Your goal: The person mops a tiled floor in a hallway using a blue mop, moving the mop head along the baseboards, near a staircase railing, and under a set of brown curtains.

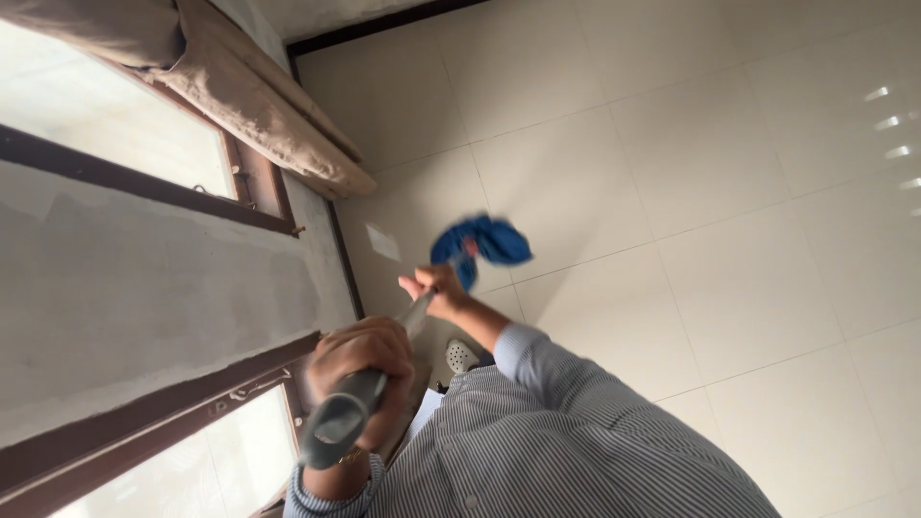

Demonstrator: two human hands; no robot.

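Note:
I hold a grey mop handle (pixel 347 408) with both hands. My left hand (pixel 360 364) is wrapped around its thick upper end, close to the camera, with a gold band at the wrist. My right hand (pixel 437 290) grips the thinner shaft further down, its arm in a blue-striped shirt sleeve. The blue cloth mop head (pixel 487 242) is blurred and rests on the cream tiled floor (pixel 672 192), just beyond my right hand.
A grey wall (pixel 144 288) with brown-framed windows (pixel 115 134) runs along the left. A beige curtain (pixel 259 96) hangs bunched near the floor's edge. A white perforated shoe (pixel 461 355) shows below my right arm. A pale patch (pixel 382 242) lies on the tiles by the wall.

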